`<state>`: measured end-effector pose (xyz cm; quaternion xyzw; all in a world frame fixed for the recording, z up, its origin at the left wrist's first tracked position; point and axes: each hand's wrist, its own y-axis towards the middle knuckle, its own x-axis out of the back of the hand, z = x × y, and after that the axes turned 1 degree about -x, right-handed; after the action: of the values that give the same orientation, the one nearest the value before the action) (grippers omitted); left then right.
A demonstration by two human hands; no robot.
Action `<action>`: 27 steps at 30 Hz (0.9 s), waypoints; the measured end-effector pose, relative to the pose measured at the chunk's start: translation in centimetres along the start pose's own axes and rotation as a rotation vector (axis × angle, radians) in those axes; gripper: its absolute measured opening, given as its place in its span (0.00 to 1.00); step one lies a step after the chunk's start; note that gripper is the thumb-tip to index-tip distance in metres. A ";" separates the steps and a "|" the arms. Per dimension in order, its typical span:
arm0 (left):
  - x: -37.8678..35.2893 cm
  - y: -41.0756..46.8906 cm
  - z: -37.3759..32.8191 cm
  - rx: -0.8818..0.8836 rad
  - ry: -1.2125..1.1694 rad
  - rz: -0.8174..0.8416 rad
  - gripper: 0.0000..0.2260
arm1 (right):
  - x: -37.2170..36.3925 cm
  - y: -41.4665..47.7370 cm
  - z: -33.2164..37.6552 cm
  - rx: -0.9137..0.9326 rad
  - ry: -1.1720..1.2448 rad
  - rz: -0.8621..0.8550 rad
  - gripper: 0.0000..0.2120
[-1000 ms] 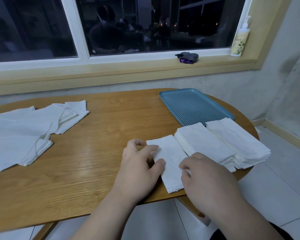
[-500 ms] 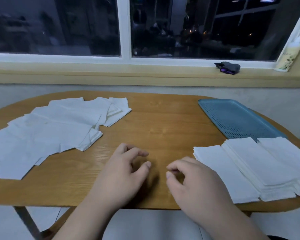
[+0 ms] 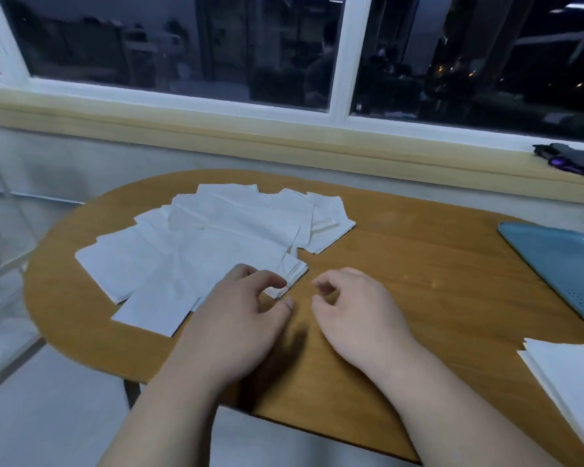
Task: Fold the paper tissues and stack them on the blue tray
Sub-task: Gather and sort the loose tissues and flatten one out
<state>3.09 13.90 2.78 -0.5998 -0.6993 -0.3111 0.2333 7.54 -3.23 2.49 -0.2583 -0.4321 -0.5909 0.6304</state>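
**Reaching for the next tissue, tray bare**

The loose tissues (image 3: 216, 244) lie fanned in an overlapping heap at centre-left of the frame, flat and unfolded, with their near corner pointing toward the hands. The left hand (image 3: 240, 318) sits at that corner, fingers curled, forefinger over the paper's edge and thumb just below it. It looks like the start of a pinch, but the hand covers the contact and I cannot tell whether it has hold of a sheet. The right hand (image 3: 354, 318) rests just beside it on bare wood. Its fingers are loosely curled and it holds nothing and touches no tissue.

The folded stack (image 3: 570, 375) shows only partly in the lower right corner. It is several layers deep and lies on the table (image 3: 435, 264), not on the tray. The tray (image 3: 560, 264) lies at the right edge, above the stack and apart from it. No tissue lies on the part of the tray in view.

By my reading the task is partly done. A fair batch has been folded, but a large heap awaits folding and nothing has yet been stacked on the tray. What is left is to fold each loose sheet and then move the stack onto the tray.

Beyond the table, a small dark gadget (image 3: 567, 158) rests on the sill (image 3: 284, 143) at upper right, under a dark window (image 3: 182, 45).
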 end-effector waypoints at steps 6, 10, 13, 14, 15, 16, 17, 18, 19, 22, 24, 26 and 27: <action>2.0 1.4 3.1 0.098 0.041 -0.047 0.13 | -3.8 4.5 2.9 0.104 -0.003 0.115 0.14; 3.0 2.0 4.7 0.138 0.042 -0.068 0.17 | -5.4 5.8 3.1 0.121 -0.042 0.148 0.13; 3.0 2.3 5.2 0.131 0.033 -0.056 0.17 | -6.1 5.9 2.7 0.125 0.001 0.110 0.10; 3.0 2.4 5.4 0.134 0.030 -0.051 0.17 | -6.2 5.9 2.6 0.128 0.019 0.092 0.08; 3.1 2.5 5.5 0.138 0.026 -0.049 0.17 | -6.3 5.8 2.6 0.126 0.040 0.076 0.06; 3.1 2.6 5.6 0.142 0.023 -0.050 0.17 | -6.4 5.8 2.6 0.118 0.060 0.064 0.05; 3.1 2.6 5.6 0.142 0.020 -0.052 0.17 | -6.4 5.8 2.6 0.107 0.079 0.057 0.03; 3.1 2.7 5.5 0.140 0.016 -0.054 0.17 | -6.4 5.9 2.6 0.097 0.094 0.053 0.02; 3.1 2.7 5.4 0.136 0.010 -0.058 0.17 | -6.4 5.9 2.6 0.089 0.109 0.050 0.01; 3.0 2.7 5.2 0.125 0.003 -0.061 0.17 | -6.3 5.9 2.6 0.069 0.160 0.055 0.03; 2.8 2.8 5.3 0.122 0.006 -0.058 0.16 | -6.3 5.8 2.6 0.054 0.198 0.056 0.07; 2.6 2.8 5.3 0.117 0.010 -0.066 0.16 | -6.2 5.8 2.5 0.035 0.227 0.047 0.09; 2.5 2.9 5.2 0.108 0.012 -0.074 0.16 | -6.2 5.8 2.5 0.026 0.245 0.037 0.10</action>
<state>5.73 19.66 1.36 -0.5580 -0.7354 -0.2852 0.2579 12.96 3.05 -0.46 -0.1837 -0.3545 -0.6006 0.6928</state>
